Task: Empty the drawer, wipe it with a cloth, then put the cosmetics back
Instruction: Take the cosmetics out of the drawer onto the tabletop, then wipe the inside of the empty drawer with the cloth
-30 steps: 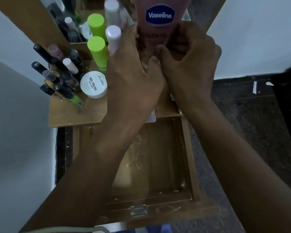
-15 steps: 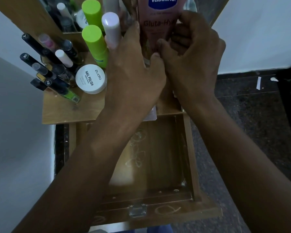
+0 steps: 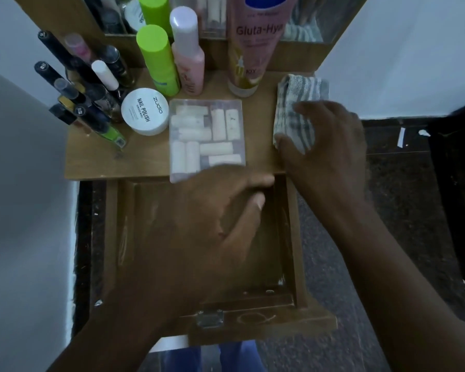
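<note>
The wooden drawer [image 3: 293, 226] stands pulled out and holds nothing. My left hand [image 3: 220, 210] hovers over its far part, fingers loosely curled around nothing. On the tabletop [image 3: 91, 159] behind it, at the right, lies a folded grey-striped cloth [image 3: 298, 92]. My right hand [image 3: 325, 146] is on the cloth, thumb at its near corner and fingers over its top. The cosmetics stand on the tabletop: a pink Vaseline tube [image 3: 253, 49], a clear box of small pale tubes [image 3: 207, 130], a white nail polish jar [image 3: 145, 111], a green-capped bottle [image 3: 159, 60] and a pink bottle [image 3: 188, 55].
Several dark pens and slim makeup tubes [image 3: 86, 98] lean together at the tabletop's left. A mirror stands at the back. White walls close in on both sides, and dark floor [image 3: 403, 210] lies to the right of the drawer.
Both hands have let go of the Vaseline tube, which now stands on the tabletop. My left hand dropped over the drawer and my right hand moved right onto the cloth.
</note>
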Motion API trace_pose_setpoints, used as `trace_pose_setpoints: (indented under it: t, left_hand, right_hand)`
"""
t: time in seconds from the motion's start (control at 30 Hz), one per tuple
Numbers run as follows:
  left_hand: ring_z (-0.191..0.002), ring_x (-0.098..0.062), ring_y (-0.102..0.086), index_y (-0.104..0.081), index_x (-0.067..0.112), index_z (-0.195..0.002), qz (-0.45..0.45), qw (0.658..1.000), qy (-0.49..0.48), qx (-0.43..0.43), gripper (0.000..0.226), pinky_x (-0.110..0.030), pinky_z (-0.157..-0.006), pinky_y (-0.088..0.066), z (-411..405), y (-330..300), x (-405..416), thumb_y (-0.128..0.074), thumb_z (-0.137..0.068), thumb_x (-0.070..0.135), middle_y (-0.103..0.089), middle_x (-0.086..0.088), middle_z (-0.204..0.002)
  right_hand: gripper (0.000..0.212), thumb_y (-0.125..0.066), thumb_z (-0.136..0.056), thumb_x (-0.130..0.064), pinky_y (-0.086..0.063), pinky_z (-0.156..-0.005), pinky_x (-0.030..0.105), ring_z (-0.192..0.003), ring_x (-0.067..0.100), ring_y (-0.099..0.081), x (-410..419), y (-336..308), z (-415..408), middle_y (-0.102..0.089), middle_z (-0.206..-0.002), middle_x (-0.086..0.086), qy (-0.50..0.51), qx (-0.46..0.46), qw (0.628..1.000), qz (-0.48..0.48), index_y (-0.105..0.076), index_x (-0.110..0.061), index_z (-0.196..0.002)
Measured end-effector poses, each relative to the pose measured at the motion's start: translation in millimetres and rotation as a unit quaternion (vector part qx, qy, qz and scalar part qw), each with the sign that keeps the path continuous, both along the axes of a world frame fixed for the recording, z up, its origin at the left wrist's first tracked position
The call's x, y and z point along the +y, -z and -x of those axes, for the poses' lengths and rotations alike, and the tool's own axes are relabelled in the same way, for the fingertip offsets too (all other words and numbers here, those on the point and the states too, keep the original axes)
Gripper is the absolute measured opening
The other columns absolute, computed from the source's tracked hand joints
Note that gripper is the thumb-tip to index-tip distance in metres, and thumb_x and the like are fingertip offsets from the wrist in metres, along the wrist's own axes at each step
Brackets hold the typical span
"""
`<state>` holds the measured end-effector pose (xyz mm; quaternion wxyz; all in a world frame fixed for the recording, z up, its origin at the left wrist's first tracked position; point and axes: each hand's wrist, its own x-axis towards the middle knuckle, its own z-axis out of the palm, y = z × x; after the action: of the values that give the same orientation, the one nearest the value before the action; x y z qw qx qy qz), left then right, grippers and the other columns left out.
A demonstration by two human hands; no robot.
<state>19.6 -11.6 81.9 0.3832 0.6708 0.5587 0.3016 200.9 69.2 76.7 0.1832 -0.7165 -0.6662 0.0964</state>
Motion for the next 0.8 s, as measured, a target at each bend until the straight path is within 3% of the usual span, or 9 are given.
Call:
trace_pose_setpoints:
  t: [0.07,0.17,0.23,0.37,0.47,0.63,0.7,0.8]
  left_hand:
    - [-0.115,0.027,-0.05,-0.061,0.041,-0.13,-0.002,0.996,0.069,0.056,0.03,0.001,-0.101,-0.038,6.7,10.2,-13.4,-0.058,-0.1,0.044,-0.056,0.037,-0.128]
    - [-0.12,0.016,-0.052,-0.061,0.048,-0.134,0.091,0.977,0.158,0.107,0.039,-0.017,-0.106,-0.048,17.7,33.9,-28.6,-0.052,-0.097,0.058,-0.062,0.032,-0.132]
    - [-0.125,0.012,-0.053,-0.06,0.049,-0.138,0.122,0.968,0.183,0.124,0.047,-0.026,-0.107,-0.05,23.9,46.4,-36.4,-0.048,-0.096,0.065,-0.061,0.031,-0.136]
    - [-0.127,0.009,-0.053,-0.06,0.046,-0.141,0.134,0.969,0.169,0.12,0.047,-0.027,-0.109,-0.048,29.3,54.4,-39.4,-0.053,-0.098,0.063,-0.061,0.028,-0.14]
    - [-0.127,0.009,-0.052,-0.06,0.046,-0.141,0.124,0.974,0.144,0.122,0.045,-0.02,-0.106,-0.045,30.1,55.0,-34.2,-0.061,-0.098,0.058,-0.061,0.027,-0.141]
    - [-0.132,0.008,-0.05,-0.053,0.05,-0.146,0.125,0.978,0.136,0.096,0.053,-0.027,-0.109,-0.049,34.4,55.7,-31.2,-0.059,-0.095,0.064,-0.055,0.028,-0.148]
    - [-0.135,0.008,-0.049,-0.052,0.05,-0.147,0.126,0.978,0.144,0.085,0.056,-0.029,-0.109,-0.05,36.2,57.2,-33.1,-0.057,-0.095,0.068,-0.054,0.028,-0.149]
    - [-0.123,0.013,-0.053,-0.052,0.048,-0.148,0.131,0.975,0.157,0.088,0.06,-0.029,-0.106,-0.052,40.2,61.4,-41.3,-0.053,-0.094,0.074,-0.055,0.027,-0.148]
  right_hand:
    - [0.053,-0.069,-0.088,-0.047,-0.044,-0.101,0.04,-0.126,0.028,-0.05,-0.3,7.3,4.2,-0.059,-0.139,0.006,-0.004,-0.027,1.0,0.004,-0.062,-0.02,-0.134]
    - [0.059,-0.068,-0.085,-0.051,-0.044,-0.099,0.043,-0.129,0.031,-0.048,1.6,17.3,9.5,-0.057,-0.14,0.006,0.004,-0.06,0.998,-0.008,-0.06,-0.019,-0.135]
    - [0.051,-0.067,-0.088,-0.04,-0.045,-0.097,0.043,-0.126,0.032,-0.051,2.2,23.2,12.5,-0.06,-0.136,0.008,0.011,-0.06,0.998,-0.033,-0.063,-0.017,-0.133]
    - [0.034,-0.06,-0.088,-0.013,-0.039,-0.083,0.029,-0.109,0.031,-0.06,8.6,29.7,8.9,-0.071,-0.119,0.008,0.043,-0.047,0.993,-0.095,-0.072,-0.013,-0.12]
    - [0.029,-0.06,-0.09,-0.019,-0.041,-0.077,0.018,-0.096,0.02,-0.068,4.8,14.7,6.1,-0.076,-0.107,0.003,0.059,0.011,0.99,-0.128,-0.074,-0.014,-0.115]
    - [0.023,-0.068,-0.091,-0.019,-0.058,-0.073,0.028,-0.083,0.009,-0.071,-46.5,-30.2,13.5,-0.076,-0.098,-0.005,0.012,0.131,0.973,-0.19,-0.075,-0.01,-0.11]
    - [0.021,-0.071,-0.092,-0.014,-0.057,-0.073,0.022,-0.082,0.008,-0.07,-76.6,-36.9,19.0,-0.074,-0.099,-0.004,-0.017,0.143,0.973,-0.183,-0.074,-0.007,-0.111]
    - [0.021,-0.074,-0.088,-0.008,-0.05,-0.076,0.013,-0.082,0.006,-0.068,-117.0,-28.7,26.2,-0.073,-0.099,-0.002,-0.059,0.163,0.976,-0.134,-0.073,-0.005,-0.108]
